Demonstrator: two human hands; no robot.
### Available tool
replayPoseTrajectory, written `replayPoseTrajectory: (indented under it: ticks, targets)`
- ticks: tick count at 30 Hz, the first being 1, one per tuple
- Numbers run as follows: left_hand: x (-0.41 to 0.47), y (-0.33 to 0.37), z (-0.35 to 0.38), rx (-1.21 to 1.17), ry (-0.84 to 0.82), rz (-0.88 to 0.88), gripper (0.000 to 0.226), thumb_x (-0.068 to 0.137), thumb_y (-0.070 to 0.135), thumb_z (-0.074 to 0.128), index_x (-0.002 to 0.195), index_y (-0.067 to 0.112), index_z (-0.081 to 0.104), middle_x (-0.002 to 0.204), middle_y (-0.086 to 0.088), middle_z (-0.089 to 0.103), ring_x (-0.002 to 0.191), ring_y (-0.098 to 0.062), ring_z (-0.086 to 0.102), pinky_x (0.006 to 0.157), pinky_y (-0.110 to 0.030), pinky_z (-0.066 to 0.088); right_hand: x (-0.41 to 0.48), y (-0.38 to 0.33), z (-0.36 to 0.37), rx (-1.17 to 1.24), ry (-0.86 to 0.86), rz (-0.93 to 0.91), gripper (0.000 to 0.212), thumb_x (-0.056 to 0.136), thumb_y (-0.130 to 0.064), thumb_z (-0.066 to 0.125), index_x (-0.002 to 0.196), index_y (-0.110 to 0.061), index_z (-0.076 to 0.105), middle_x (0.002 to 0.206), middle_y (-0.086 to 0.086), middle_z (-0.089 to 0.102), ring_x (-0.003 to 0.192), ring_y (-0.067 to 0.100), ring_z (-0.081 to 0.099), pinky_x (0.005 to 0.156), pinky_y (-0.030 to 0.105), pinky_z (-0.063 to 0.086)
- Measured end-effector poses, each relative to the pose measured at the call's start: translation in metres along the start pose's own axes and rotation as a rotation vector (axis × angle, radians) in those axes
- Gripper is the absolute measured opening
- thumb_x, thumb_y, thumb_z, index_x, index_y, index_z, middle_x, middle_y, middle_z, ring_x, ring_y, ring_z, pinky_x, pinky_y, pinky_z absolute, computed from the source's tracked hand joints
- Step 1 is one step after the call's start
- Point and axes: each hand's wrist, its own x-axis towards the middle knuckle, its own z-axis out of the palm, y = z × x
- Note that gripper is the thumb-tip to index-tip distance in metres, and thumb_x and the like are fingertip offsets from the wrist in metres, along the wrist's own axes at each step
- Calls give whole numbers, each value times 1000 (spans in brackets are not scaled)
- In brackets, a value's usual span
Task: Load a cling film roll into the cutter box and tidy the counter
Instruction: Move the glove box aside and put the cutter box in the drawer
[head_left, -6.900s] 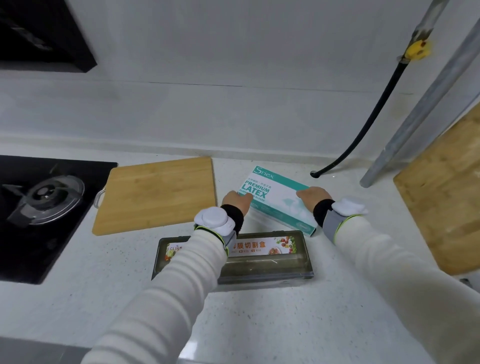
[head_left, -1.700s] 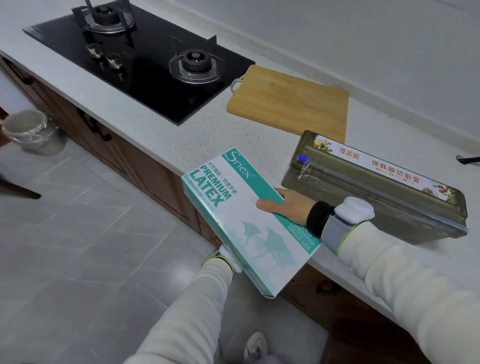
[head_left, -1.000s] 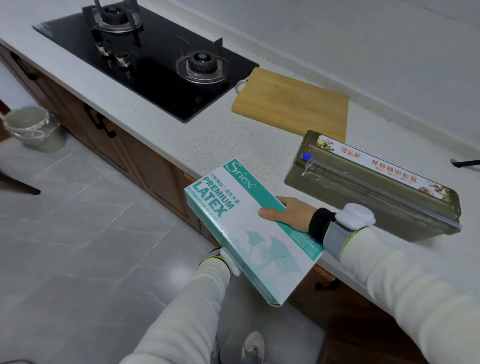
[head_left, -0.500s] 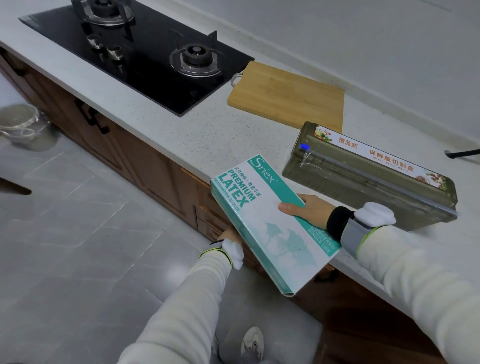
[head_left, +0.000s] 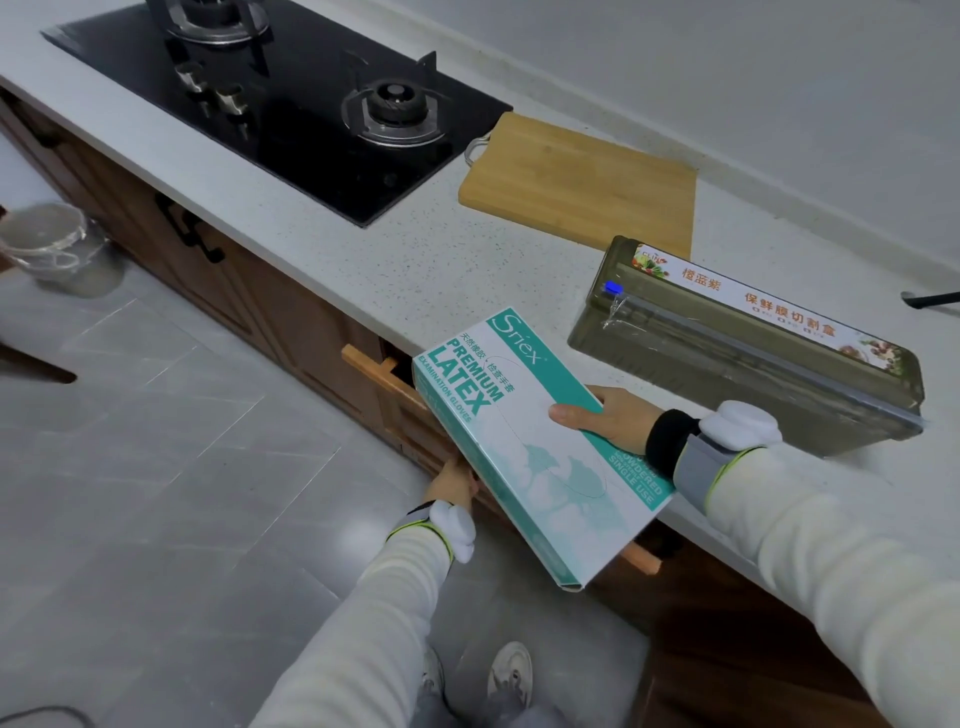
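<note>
My right hand (head_left: 608, 418) grips a teal and white latex glove box (head_left: 524, 447), held tilted in the air off the counter's front edge. The grey see-through cling film cutter box (head_left: 727, 348) lies shut on the white counter (head_left: 363, 260), to the right of the glove box. My left hand (head_left: 454, 483) is below the counter, fingers curled on the front of a wooden drawer (head_left: 395, 384) that stands partly pulled out. The glove box hides most of that drawer and my left fingertips.
A bamboo cutting board (head_left: 582, 182) lies behind the cutter box. The black gas hob (head_left: 291, 98) fills the counter's far left. A lined waste bin (head_left: 47, 244) stands on the tiled floor at left. My shoes (head_left: 511, 675) show below.
The drawer under the counter has come out under my left hand. My right hand has carried the glove box a little to the right, closer to the counter edge.
</note>
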Motion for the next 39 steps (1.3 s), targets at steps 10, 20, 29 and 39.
replayPoseTrajectory:
  ticks: [10, 20, 29, 39]
  targets:
    - [-82, -84, -12, 174, -110, -129, 32, 94, 23, 44, 110, 9, 69, 116, -7, 68, 108, -26, 63, 94, -32, 51, -4, -28, 42, 7, -41, -46, 23, 79, -59, 59, 78, -35, 59, 72, -19, 66, 58, 2, 63, 50, 14, 43]
    - [-128, -98, -61, -538, 347, -240, 42, 92, 29, 46, 57, 10, 55, 34, -3, 57, 33, -10, 56, 52, -25, 53, -10, -38, 91, 39, -197, -68, 43, 81, -51, 63, 110, -19, 62, 80, -13, 68, 69, 7, 65, 59, 17, 48]
    - [-119, -53, -45, -1267, 69, -381, 68, 86, 72, 21, 104, 19, 58, 94, -7, 66, 90, -27, 64, 86, -41, 54, 12, -23, 113, 44, -147, -11, 66, 78, -53, 65, 128, -19, 38, 84, -12, 58, 67, 6, 60, 54, 16, 43]
    - [-82, -30, -14, -1458, -16, -375, 48, 95, 45, 44, 131, 15, 49, 127, -12, 61, 98, -28, 61, 75, -40, 54, 63, 0, 112, -307, -123, 27, 61, 79, -65, 56, 118, -19, 49, 102, -2, 65, 72, 8, 59, 59, 19, 40]
